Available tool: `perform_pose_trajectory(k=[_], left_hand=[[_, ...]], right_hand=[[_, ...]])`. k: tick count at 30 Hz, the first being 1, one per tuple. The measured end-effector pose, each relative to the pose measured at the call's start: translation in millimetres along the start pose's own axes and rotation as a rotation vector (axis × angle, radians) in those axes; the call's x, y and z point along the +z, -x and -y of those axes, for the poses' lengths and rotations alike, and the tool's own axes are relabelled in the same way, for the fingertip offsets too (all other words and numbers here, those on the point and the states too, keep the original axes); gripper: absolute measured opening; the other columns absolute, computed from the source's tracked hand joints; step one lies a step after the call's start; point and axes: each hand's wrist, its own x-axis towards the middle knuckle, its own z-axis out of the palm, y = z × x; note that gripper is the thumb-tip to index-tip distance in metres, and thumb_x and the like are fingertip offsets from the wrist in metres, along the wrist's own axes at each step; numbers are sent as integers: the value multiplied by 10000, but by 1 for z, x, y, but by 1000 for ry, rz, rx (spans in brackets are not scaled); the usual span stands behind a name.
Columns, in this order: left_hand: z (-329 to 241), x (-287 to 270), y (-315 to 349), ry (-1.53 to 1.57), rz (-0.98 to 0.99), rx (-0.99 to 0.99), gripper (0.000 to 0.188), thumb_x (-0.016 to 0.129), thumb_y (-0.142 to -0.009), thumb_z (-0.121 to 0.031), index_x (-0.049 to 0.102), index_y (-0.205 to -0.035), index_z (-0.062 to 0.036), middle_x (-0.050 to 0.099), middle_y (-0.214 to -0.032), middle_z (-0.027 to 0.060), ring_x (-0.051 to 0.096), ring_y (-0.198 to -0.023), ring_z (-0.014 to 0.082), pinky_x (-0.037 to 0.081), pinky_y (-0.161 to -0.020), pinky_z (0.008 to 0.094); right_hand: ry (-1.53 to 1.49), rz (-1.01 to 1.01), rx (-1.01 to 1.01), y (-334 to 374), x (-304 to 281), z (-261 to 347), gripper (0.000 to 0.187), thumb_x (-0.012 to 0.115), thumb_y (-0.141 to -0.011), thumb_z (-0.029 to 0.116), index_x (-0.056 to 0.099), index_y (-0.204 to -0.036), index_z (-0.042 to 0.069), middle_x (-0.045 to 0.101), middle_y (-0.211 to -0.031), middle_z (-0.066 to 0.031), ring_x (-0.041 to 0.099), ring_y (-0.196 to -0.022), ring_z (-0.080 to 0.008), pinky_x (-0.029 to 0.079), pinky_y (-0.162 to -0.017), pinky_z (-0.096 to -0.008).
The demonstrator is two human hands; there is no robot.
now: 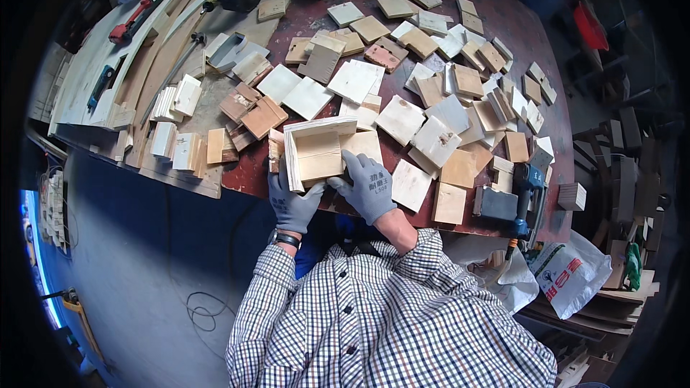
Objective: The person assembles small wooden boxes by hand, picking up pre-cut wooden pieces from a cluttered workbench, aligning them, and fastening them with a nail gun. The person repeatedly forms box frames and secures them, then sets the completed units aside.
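Grey fabric gloves (369,188): grey — dark print
Buttoned cloth shirt (388,316): white, dark check
Flat red table (521,32): dark red
Pale boxy wooden piece (320,145): creamy yellow
Blue pistol-shaped tool (530,177), table's near right corner: blue — partly black

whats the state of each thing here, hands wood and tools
wooden box, open at the top, held in both hands
left hand, gloved, closed around the box's near left corner
right hand, gloved, closed on its near right side
loose boards, scattered, many overlapping
dark red table, mostly covered
blue tool, set down, not held
red tool, lying down
white bag, crumpled
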Motion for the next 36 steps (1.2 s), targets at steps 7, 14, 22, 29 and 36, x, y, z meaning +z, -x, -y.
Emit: perform_pose_trajectory(k=[7,14,22,29,36], left_hand=[[0,-8,-3,20,42,-51,914,870,-760,-404,477,-1505,-49,510,-1509,177,496,-1343,453,468,-1108,533],[0,-4,-3,68,12,-113,911,902,-763,-456,521,-1483,-48,574,-1382,199,563,-1258,420,479,-1076,507],[-5,-7,-3,87,-36,-84,906,912,-735,-387,525,-1477,-41,562,-1407,222,537,-1315,432,448,-1125,514],[-7,-14,-4,140,-12,-124,932,912,-714,-415,520,-1475,-46,561,-1429,211,521,-1330,442,446,-1133,517],[-1,-28,10,116,-17,-74,1059,879,-788,-313,296,-1611,10,447,-1576,225,441,-1413,442,343,-1214,515]], right_hand=[[-12,54,-35,-5,-3,-5,518,771,-871,356,601,-1302,126,692,-964,-95,712,-876,-327,567,-747,-455],[57,72,-56,-5,0,-14,485,706,-927,347,581,-1338,122,692,-973,-90,715,-878,-313,566,-731,-446],[54,176,-35,-4,-6,-13,546,687,-956,368,555,-1416,104,693,-1033,-119,712,-889,-343,573,-749,-466],[-50,211,-8,-8,-13,-8,494,719,-920,328,575,-1349,130,703,-1042,-126,718,-938,-356,574,-777,-476],[-13,298,11,-8,-21,-8,721,758,-900,432,485,-1469,83,685,-1094,-149,701,-992,-362,568,-855,-454]])
